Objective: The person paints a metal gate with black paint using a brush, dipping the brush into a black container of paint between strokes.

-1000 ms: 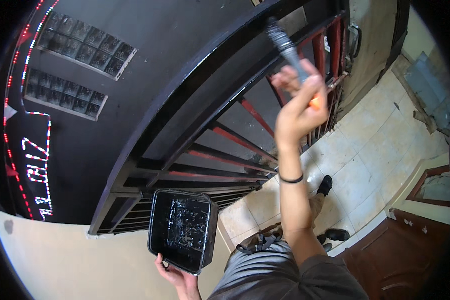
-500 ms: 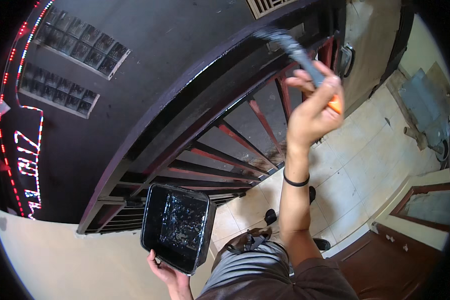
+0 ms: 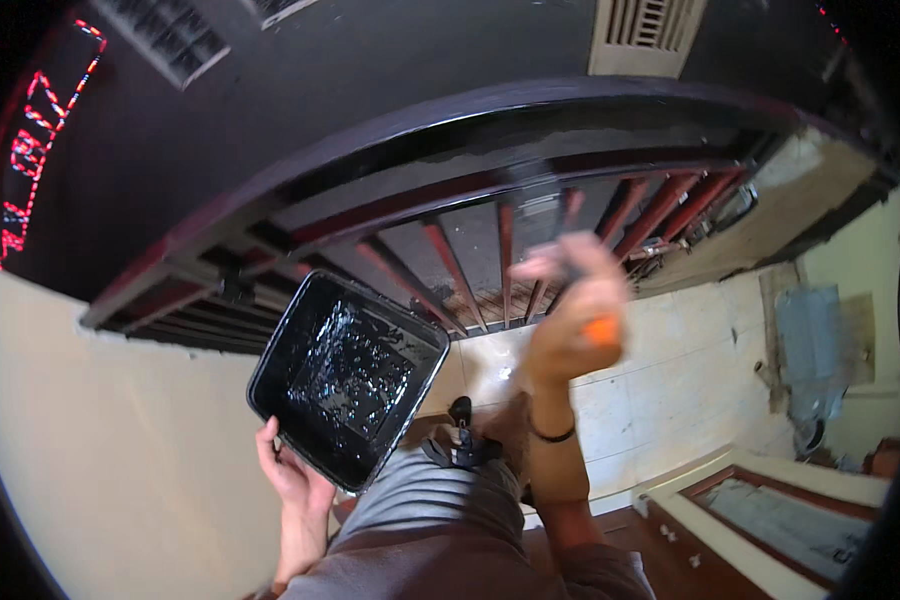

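Note:
In my right hand [image 3: 578, 320] is a paintbrush [image 3: 540, 200], its orange handle end showing by the palm and its dark bristles blurred. The brush is raised in front of the metal gate [image 3: 410, 225]; whether the bristles touch a rail I cannot tell. A black plastic tub [image 3: 284, 380], smeared inside with wet, shiny black paint, tilts low in front of me. My left hand [image 3: 298, 478] grips it by its near left edge, fingers partly hidden underneath. The gate's curved upper rails look glossy black, while several upright bars are still reddish.
A dark surface with red lights [image 3: 32, 150] lies beyond the gate. At right, a latch [image 3: 735, 208] sits on the gate's end, and a grey-blue board [image 3: 808, 335] leans by the wall. Pale floor tiles [image 3: 660, 370] and a brown door [image 3: 770, 510] are near me.
The view has turned to the right. My right hand has drawn the brush back and down from the gate's top rail. My left hand still holds the tub.

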{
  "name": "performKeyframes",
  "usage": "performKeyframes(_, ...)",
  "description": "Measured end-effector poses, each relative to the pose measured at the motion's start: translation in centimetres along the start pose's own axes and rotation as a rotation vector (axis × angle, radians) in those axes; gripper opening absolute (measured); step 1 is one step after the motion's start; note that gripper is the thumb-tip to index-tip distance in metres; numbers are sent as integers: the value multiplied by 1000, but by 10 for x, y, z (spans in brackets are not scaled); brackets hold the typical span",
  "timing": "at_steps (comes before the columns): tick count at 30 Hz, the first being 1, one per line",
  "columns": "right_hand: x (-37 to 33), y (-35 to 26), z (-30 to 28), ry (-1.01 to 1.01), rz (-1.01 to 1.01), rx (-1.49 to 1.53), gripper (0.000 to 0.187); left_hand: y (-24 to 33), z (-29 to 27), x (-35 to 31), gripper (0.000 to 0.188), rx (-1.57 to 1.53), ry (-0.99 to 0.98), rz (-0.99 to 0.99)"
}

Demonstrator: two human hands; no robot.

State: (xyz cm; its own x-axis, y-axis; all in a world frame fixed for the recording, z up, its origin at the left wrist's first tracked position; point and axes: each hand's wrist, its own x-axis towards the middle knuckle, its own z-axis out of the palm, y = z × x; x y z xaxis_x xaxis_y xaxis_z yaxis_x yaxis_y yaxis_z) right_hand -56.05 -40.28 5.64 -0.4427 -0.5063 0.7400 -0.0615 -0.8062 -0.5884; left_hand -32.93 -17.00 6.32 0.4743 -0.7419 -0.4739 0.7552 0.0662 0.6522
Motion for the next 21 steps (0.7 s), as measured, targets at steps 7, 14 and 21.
performKeyframes(7, -14, 24, 34, 86, 181, -138, 35, 11, -36, 8, 60, -85, -16, 26)
performKeyframes(14, -98, -5, 99, -507, 37, 15, 26, 15, -55, 21, 58, -138, 26, 126)
performKeyframes(21, -45, 36, 82, -288, 56, -54, 44, 16, -79, 30, 66, -166, 69, 169)
